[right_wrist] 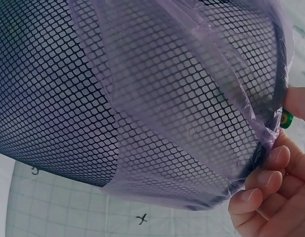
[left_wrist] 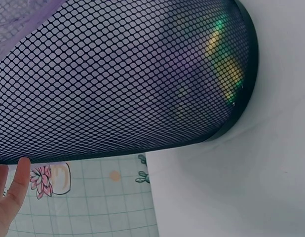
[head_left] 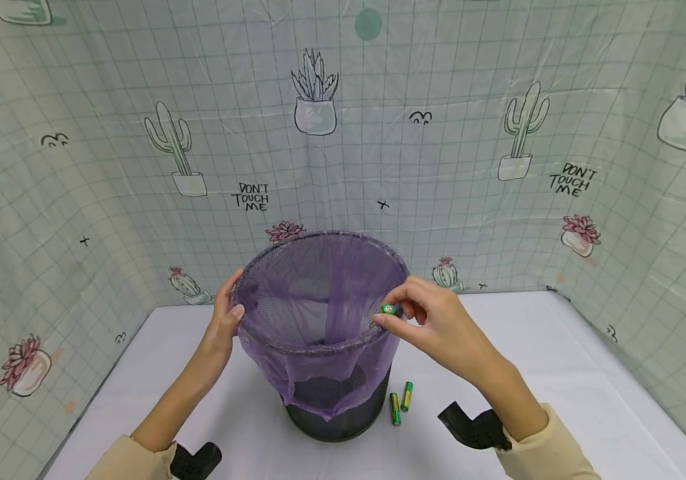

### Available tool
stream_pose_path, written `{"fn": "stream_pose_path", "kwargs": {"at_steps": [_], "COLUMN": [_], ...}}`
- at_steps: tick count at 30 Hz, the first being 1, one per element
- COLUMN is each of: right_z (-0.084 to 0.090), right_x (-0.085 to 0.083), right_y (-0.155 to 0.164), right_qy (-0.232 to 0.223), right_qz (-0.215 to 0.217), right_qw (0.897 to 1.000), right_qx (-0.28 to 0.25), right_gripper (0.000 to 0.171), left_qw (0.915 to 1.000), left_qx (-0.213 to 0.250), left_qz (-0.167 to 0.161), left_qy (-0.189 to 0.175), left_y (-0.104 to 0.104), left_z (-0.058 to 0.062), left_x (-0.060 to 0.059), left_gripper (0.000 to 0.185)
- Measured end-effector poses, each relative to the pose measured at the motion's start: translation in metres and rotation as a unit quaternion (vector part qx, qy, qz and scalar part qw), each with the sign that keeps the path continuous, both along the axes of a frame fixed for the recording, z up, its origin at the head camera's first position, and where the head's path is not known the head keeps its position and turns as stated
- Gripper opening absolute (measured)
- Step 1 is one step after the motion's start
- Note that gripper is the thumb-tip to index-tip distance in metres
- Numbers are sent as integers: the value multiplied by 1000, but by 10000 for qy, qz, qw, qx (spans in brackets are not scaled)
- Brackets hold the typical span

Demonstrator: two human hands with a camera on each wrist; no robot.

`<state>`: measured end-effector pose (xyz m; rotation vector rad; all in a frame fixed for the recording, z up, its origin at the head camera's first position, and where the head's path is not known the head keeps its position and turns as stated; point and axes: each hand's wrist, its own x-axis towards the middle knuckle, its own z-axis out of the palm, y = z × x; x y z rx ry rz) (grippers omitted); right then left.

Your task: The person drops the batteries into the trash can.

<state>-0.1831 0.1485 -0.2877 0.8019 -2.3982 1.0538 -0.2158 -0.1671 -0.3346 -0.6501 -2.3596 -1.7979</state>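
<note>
Purple bag (head_left: 325,320) lining a black mesh bin (head_left: 337,413), left hand (head_left: 225,313) gripping its rim, right hand (head_left: 433,320) pinching a green battery (head_left: 389,309) over it, two batteries (head_left: 401,402) on the desk (head_left: 589,400).

Staged recording booth, not a lived-in room; cactus-print grid sheeting (head_left: 343,133) encloses three sides; plain white surface (head_left: 559,373) carries the items.

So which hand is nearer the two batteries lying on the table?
Right. The right hand is at the bin's right rim, above the batteries; the left hand grips the far, left rim.
</note>
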Motion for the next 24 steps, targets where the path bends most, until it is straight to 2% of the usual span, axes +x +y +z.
{"fn": "stream_pose_path", "kwargs": {"at_steps": [10,24], "right_z": [0,-1], "right_x": [2,3], "right_y": [-2,-2], "right_qy": [-273,-207], "right_qz": [-57,-55], "right_qw": [9996,9997], "right_qx": [98,78], "right_gripper": [13,11], "left_qw": [10000,10000], "left_qx": [-21,-23], "left_qz": [26,-8], "left_qy": [-10,-13], "left_y": [-1,0], "left_z": [-2,-1], "left_x": [-2,-1], "left_gripper": [65,65]}}
